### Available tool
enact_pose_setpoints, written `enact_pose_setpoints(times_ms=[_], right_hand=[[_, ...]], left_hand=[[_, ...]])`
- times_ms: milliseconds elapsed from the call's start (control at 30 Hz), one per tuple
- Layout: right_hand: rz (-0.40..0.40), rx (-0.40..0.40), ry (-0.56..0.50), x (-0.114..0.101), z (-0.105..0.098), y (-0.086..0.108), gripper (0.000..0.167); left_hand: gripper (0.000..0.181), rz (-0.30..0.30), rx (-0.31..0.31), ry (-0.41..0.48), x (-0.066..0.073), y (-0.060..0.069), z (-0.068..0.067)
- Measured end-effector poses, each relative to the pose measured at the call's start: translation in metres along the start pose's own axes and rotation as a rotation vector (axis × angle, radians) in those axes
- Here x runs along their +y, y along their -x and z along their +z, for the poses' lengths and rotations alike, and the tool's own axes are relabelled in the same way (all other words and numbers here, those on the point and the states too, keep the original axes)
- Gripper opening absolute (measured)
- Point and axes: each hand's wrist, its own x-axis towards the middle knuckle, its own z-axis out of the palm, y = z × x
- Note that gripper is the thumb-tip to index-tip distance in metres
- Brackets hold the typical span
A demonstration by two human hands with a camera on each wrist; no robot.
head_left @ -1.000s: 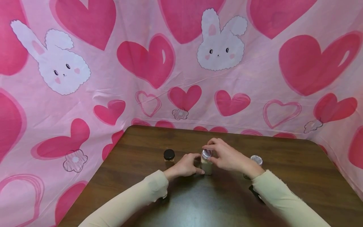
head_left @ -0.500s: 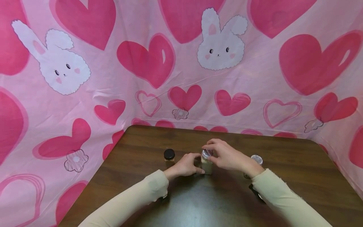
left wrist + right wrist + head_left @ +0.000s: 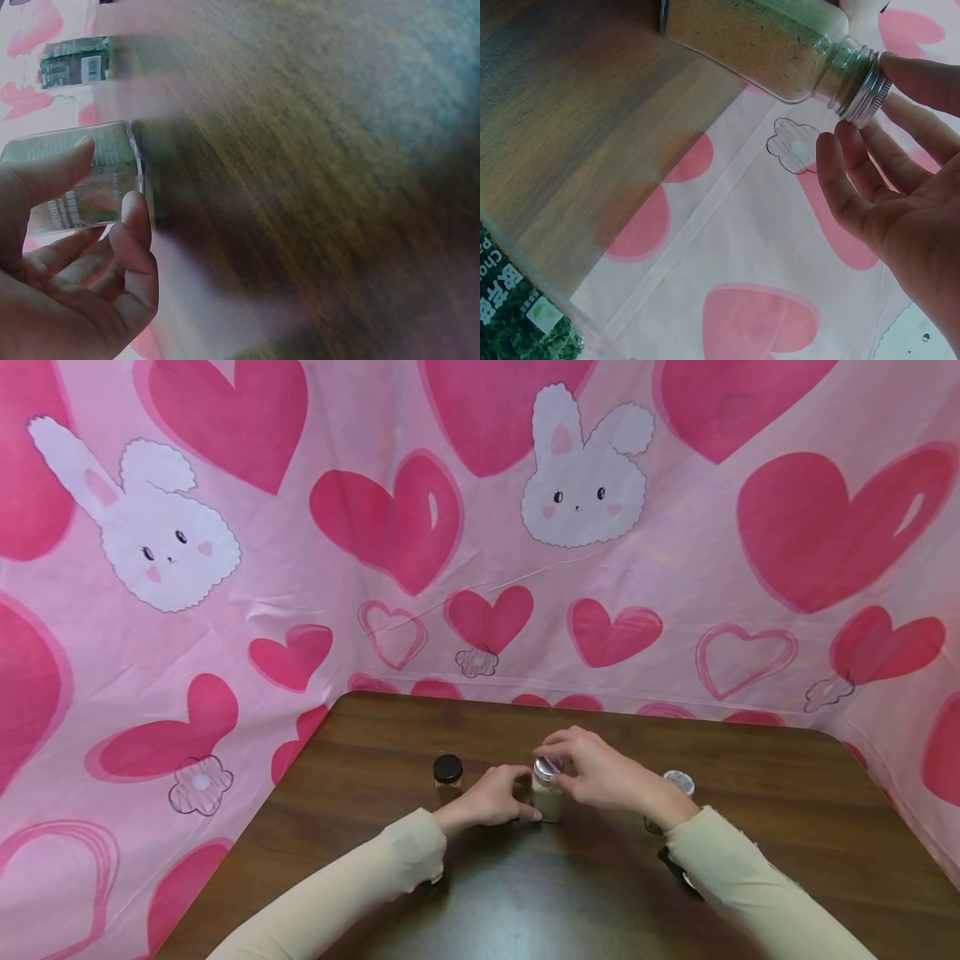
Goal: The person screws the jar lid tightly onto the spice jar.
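Note:
A square clear spice jar (image 3: 548, 806) with a silver screw lid (image 3: 547, 767) stands upright on the wooden table. Tan-brown powder shows through its glass in the right wrist view. My left hand (image 3: 491, 797) holds the lower body from the left; the left wrist view shows the thumb across the labelled side and the other fingers around the opposite side. From the right, my right hand (image 3: 600, 770) pinches the metal lid between thumb and fingertips. The lid sits on the jar's threaded neck, with some thread visible below it.
A black-capped jar (image 3: 447, 770) stands left of the hands. To the right, a white-topped jar (image 3: 678, 782) is partly behind the right wrist, and a dark object (image 3: 678, 870) lies partly under the sleeve. A green-labelled container (image 3: 517, 315) appears in the right wrist view.

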Motion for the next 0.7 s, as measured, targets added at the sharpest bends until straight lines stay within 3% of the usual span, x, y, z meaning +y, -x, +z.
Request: enact_pose_setpoints(times_ms=[700], right_hand=[[0.007, -0.012, 0.006, 0.0006, 0.0028, -0.0008, 0.037]], left_hand=[[0.056, -0.015, -0.008, 0.005, -0.0007, -0.0003, 0.0004]])
